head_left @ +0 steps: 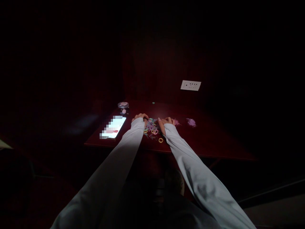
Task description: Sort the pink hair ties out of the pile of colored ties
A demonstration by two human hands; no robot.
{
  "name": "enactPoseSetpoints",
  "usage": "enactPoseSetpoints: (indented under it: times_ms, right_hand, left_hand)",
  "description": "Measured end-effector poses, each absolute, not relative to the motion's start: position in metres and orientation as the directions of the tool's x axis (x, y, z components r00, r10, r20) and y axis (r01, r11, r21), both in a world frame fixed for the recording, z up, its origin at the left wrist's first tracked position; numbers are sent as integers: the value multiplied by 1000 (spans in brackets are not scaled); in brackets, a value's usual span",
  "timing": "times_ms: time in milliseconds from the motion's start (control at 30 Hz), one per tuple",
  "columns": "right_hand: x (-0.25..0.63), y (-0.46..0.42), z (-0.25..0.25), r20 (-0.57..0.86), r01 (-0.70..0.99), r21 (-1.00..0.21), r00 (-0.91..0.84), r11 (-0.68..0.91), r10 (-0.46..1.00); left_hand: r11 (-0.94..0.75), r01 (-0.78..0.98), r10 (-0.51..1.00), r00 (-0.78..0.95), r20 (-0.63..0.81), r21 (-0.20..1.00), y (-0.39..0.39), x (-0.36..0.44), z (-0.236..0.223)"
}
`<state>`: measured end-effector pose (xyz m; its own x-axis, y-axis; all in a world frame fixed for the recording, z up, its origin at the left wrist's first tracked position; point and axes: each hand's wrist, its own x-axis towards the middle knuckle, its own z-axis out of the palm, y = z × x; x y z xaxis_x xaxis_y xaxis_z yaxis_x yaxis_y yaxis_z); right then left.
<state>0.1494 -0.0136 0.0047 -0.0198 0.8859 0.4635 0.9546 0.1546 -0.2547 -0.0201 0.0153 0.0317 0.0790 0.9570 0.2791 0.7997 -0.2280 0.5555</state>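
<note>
A loose pile of small hair ties (pixel 152 124) in purple, green, pink and yellow lies on the dark red table between my hands. My left hand (pixel 140 117) rests at the pile's left edge, fingers bent and apart, with nothing visible in them. On the pile's right side is my right hand (pixel 166 122), its thumb and fingers apart; its underside is hidden. Close to my right wrist lies a yellow ring-shaped hair tie (pixel 160 140). Partly behind my right hand sits a pink bunch of ties (pixel 176 122), and a purple bunch (pixel 191 122) lies farther right.
A lit phone (pixel 113 127) lies left of my left forearm. Behind it stands a round clear container (pixel 123 107). One green ring (pixel 153 102) is toward the back of the table (pixel 214 140). A white socket panel (pixel 190 85) is on the wall. The surroundings are very dark.
</note>
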Motion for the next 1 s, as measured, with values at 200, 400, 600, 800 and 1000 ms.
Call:
enactPoseSetpoints:
  times_ms: [200,400,600,800,1000]
  right_hand:
    - [153,-16,10,516,943,-288,4,169,857]
    - [153,-23,11,533,923,-271,-92,272,841]
    - [152,-27,13,510,916,-275,-118,292,852]
    - [173,-23,26,470,854,-521,275,12,839]
    - [191,-16,14,458,806,-586,415,-83,786]
  left_hand:
    - [-218,777,956,48,290,591,19,-20,30]
    - [-264,731,938,44,344,629,21,-20,28]
    - [-323,727,926,108,363,606,19,-20,27]
    - [-349,695,925,149,350,628,22,-20,27]
    - [-402,683,898,163,410,609,23,-19,27]
